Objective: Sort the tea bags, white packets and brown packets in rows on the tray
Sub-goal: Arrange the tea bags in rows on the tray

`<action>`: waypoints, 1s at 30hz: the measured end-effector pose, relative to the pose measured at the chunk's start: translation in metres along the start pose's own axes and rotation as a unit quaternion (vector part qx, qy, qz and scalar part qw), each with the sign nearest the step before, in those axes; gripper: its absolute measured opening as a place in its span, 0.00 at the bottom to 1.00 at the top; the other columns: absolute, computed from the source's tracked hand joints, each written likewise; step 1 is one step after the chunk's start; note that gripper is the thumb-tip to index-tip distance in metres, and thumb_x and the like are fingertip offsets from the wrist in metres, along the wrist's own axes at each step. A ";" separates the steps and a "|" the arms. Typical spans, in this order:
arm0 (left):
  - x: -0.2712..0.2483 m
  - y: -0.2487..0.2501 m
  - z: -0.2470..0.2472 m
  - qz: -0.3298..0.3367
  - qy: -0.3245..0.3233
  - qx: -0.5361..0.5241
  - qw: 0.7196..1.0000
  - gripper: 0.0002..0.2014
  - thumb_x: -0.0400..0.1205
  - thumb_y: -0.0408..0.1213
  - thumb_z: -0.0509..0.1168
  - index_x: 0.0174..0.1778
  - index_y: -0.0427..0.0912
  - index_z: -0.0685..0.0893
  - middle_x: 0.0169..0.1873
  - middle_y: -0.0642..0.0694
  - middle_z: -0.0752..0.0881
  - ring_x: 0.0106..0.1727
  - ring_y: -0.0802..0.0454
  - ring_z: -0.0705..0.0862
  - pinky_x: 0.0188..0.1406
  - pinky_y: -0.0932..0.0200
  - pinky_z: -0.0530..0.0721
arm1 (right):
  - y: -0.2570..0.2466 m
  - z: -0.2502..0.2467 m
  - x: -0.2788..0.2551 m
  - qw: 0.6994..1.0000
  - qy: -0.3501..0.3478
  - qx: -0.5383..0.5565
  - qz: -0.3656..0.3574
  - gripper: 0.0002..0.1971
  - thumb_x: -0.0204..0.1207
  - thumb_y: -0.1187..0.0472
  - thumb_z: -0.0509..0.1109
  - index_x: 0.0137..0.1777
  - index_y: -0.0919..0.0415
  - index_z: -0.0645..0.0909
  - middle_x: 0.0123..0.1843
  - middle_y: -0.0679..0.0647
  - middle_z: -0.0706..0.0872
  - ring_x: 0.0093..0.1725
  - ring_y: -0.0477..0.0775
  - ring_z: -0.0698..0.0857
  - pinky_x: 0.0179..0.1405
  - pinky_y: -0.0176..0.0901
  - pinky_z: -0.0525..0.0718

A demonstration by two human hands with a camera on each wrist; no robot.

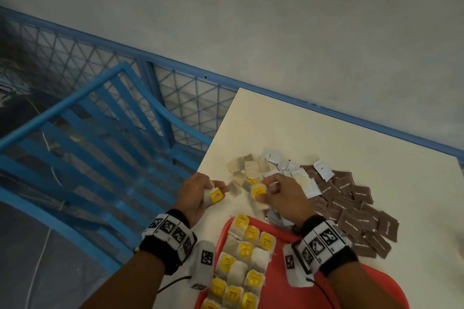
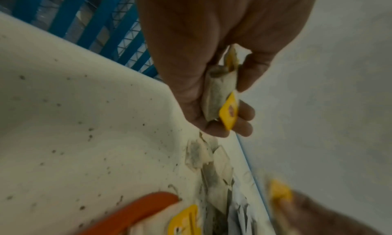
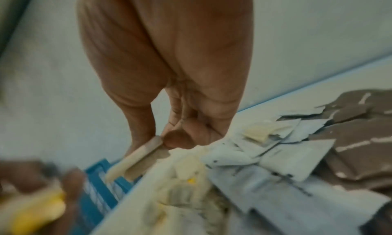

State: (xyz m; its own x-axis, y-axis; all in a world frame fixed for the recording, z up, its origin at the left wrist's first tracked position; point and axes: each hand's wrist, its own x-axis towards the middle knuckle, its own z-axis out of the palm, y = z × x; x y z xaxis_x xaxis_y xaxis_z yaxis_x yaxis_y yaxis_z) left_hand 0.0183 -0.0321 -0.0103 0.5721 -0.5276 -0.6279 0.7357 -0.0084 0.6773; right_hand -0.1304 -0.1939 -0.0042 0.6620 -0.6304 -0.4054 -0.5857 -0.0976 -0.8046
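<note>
My left hand point(image 1: 200, 193) grips a tea bag with a yellow tag point(image 1: 216, 195), also seen in the left wrist view as a tea bag point(image 2: 220, 96) between thumb and fingers. My right hand point(image 1: 278, 193) pinches another yellow-tagged tea bag point(image 1: 258, 192) above the table; the right wrist view shows that tea bag point(image 3: 137, 158) edge-on. A red tray point(image 1: 351, 291) at the bottom holds rows of tea bags point(image 1: 244, 258). Beyond the hands lie loose tea bags point(image 1: 241, 168), white packets point(image 1: 296, 173) and brown packets point(image 1: 356, 211).
The white table point(image 1: 313, 128) ends just left of my left hand. A blue slatted chair point(image 1: 88, 138) and a blue mesh fence point(image 1: 190, 98) stand to the left. A grey wall rises behind the table.
</note>
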 end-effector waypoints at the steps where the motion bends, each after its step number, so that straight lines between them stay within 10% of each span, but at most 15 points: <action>1: 0.001 -0.004 0.002 -0.018 0.010 0.003 1.000 0.10 0.79 0.18 0.53 0.40 0.35 0.73 0.33 0.35 0.87 0.36 0.40 0.91 0.39 0.50 0.89 | -0.009 0.000 -0.006 0.998 -0.018 0.064 -0.014 0.13 0.70 0.72 0.80 0.51 0.62 0.82 0.29 0.46 0.78 0.26 0.38 0.78 0.29 0.31 0.77; 4: -0.001 -0.013 0.009 -0.086 -0.023 -0.001 0.996 0.05 0.84 0.35 0.59 0.49 0.39 0.80 0.34 0.39 0.87 0.35 0.43 0.87 0.39 0.50 0.86 | -0.033 0.012 -0.017 0.985 -0.066 0.160 -0.025 0.15 0.67 0.71 0.82 0.50 0.64 0.83 0.26 0.46 0.80 0.25 0.38 0.78 0.28 0.29 0.76; 7: -0.002 -0.020 0.011 -0.144 -0.124 -0.005 0.982 0.26 0.86 0.59 0.61 0.59 0.39 0.88 0.50 0.38 0.91 0.46 0.44 0.88 0.48 0.47 0.86 | -0.040 0.040 -0.017 0.997 -0.041 0.059 -0.043 0.12 0.68 0.69 0.81 0.49 0.60 0.83 0.31 0.47 0.84 0.29 0.40 0.82 0.29 0.35 0.80; 10: -0.003 -0.025 0.009 -0.109 -0.097 0.085 0.986 0.18 0.87 0.47 0.64 0.60 0.35 0.87 0.53 0.35 0.90 0.47 0.47 0.89 0.44 0.52 0.89 | -0.032 0.058 -0.017 0.993 -0.018 -0.082 -0.088 0.07 0.70 0.66 0.74 0.47 0.59 0.87 0.44 0.53 0.90 0.43 0.51 0.88 0.44 0.49 0.89; 14: -0.003 -0.022 -0.003 -0.107 -0.041 0.120 0.986 0.07 0.89 0.31 0.59 0.48 0.35 0.81 0.34 0.40 0.84 0.30 0.50 0.85 0.27 0.59 0.84 | -0.018 0.045 -0.001 0.987 0.031 -0.150 -0.051 0.08 0.74 0.69 0.69 0.45 0.56 0.86 0.49 0.56 0.89 0.44 0.50 0.86 0.42 0.35 0.84; 22: -0.006 -0.008 -0.012 -0.112 -0.016 0.239 0.965 0.08 0.88 0.33 0.61 0.50 0.35 0.85 0.28 0.44 0.74 0.21 0.54 0.74 0.24 0.63 0.76 | -0.003 0.049 0.023 0.858 -0.011 -0.506 -0.093 0.18 0.77 0.63 0.66 0.67 0.59 0.73 0.65 0.58 0.75 0.67 0.61 0.74 0.53 0.51 0.83; 30: -0.012 0.000 -0.010 -0.137 -0.030 0.219 0.966 0.13 0.88 0.42 0.65 0.48 0.35 0.86 0.31 0.44 0.72 0.28 0.49 0.80 0.28 0.57 0.84 | 0.003 0.047 0.025 0.859 -0.007 -0.501 -0.102 0.12 0.80 0.66 0.63 0.63 0.60 0.75 0.62 0.58 0.79 0.63 0.62 0.80 0.57 0.50 0.81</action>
State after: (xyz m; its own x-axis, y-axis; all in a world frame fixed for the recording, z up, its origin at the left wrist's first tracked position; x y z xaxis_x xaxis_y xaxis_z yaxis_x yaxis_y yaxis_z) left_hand 0.0149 -0.0177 -0.0071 0.3462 -0.5032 -0.7918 0.6245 -0.5062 0.5948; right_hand -0.0936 -0.1738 -0.0378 0.7997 -0.5134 -0.3114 -0.5613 -0.8234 -0.0839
